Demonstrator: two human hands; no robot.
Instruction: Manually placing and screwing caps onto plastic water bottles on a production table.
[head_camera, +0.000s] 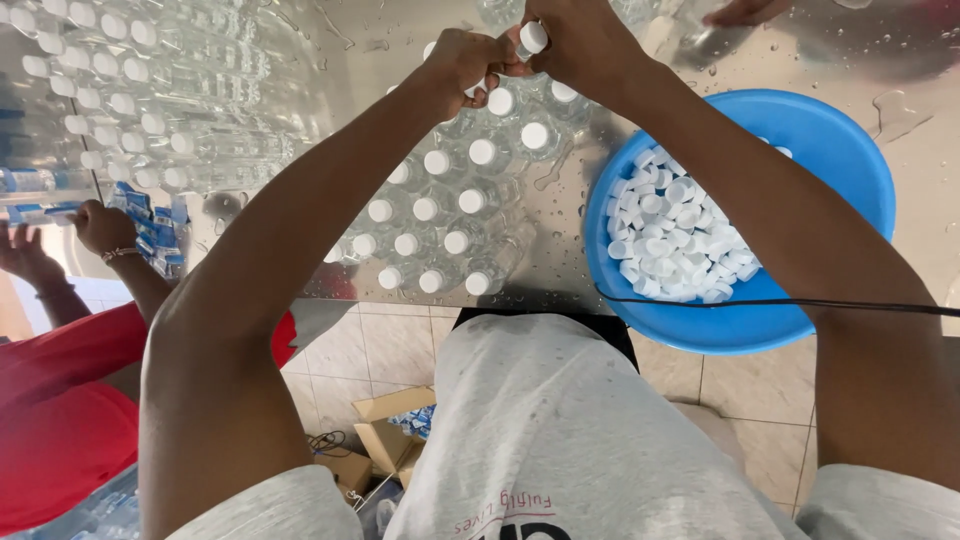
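My left hand (468, 60) and my right hand (580, 45) meet at the far side of a wet steel table (900, 200). Between them is a clear plastic bottle whose white cap (533, 37) sits under my right fingers; my left hand grips the bottle's neck. Below my hands stand several capped clear bottles (470, 200) in rows. A blue bowl (840, 140) full of loose white caps (672, 240) sits under my right forearm.
More capped bottles (120, 90) crowd the table's left part. A person in red (60, 400) at the left handles blue-labelled bottles (155, 235). Another hand (745, 10) shows at the top. Cardboard boxes (385, 440) lie on the tiled floor. A black cord (780, 302) crosses the bowl.
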